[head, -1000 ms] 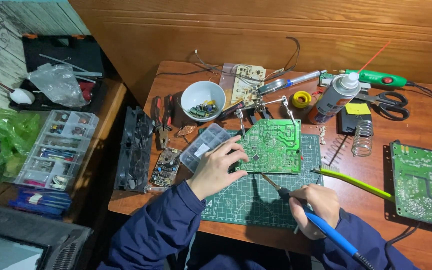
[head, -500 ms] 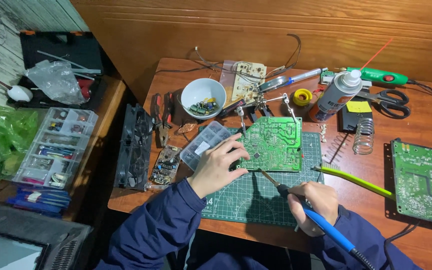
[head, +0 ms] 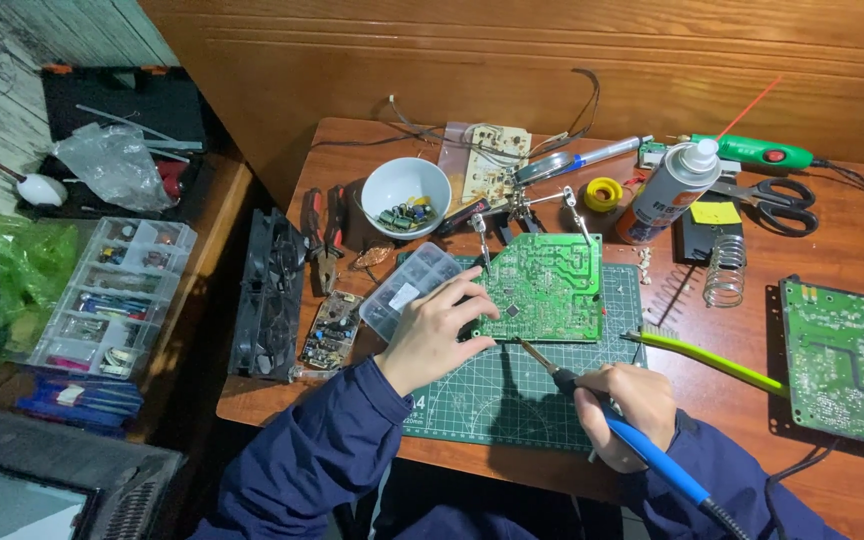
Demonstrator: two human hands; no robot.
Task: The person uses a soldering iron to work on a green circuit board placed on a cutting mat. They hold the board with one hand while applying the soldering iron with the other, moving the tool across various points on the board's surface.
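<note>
A green circuit board (head: 544, 287) lies on a dark green cutting mat (head: 512, 375), clipped at its far edge by a helping-hands stand (head: 527, 210). My left hand (head: 432, 330) rests on the board's left edge, fingers spread over it and beside a small clear parts box (head: 407, 290). My right hand (head: 617, 410) grips a blue-handled soldering iron (head: 642, 450); its metal tip (head: 527, 350) points at the board's near edge, close to touching.
A white bowl (head: 404, 190) of small parts, pliers (head: 322, 235), a spray can (head: 667, 190), scissors (head: 772, 200), a coil iron stand (head: 724, 272), a yellow-green tool (head: 707, 358) and a second green board (head: 847, 360) share the wooden table. A clear organiser box (head: 112, 295) sits left.
The view has shifted slightly. My right hand and the soldering iron have edged left toward the board's near edge. My left hand stays on the board.
</note>
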